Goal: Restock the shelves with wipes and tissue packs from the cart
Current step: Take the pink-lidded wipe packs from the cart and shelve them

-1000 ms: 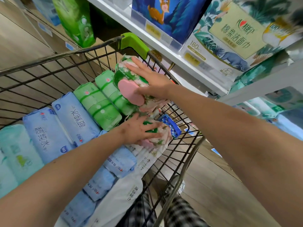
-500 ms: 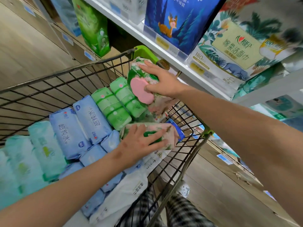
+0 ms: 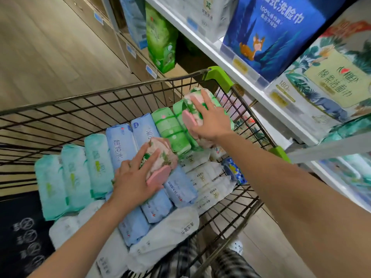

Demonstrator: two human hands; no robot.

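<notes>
A wire cart (image 3: pixel 124 91) holds several wipe and tissue packs. My left hand (image 3: pixel 134 177) grips a pink floral wipes pack with a pink lid (image 3: pixel 164 157), lifted over the blue packs (image 3: pixel 122 145). My right hand (image 3: pixel 210 121) grips a second floral wipes pack (image 3: pixel 192 101) at the cart's far right corner, above the green packs (image 3: pixel 168 127). Teal packs (image 3: pixel 74 173) lie at the cart's left and white packs (image 3: pixel 204 177) at its right.
White shelves (image 3: pixel 236 67) run along the right, close to the cart's green corner guard (image 3: pixel 218 77). They carry a blue boxed tissue pack (image 3: pixel 271 37), a leaf-printed pack (image 3: pixel 329 83) and a green bag (image 3: pixel 160 37). Wooden floor (image 3: pixel 50 47) lies to the left.
My left hand has lifted its floral pack up and left, turning the pink lid toward me. My right hand keeps its hold on the other pack, which sits lower against the cart.
</notes>
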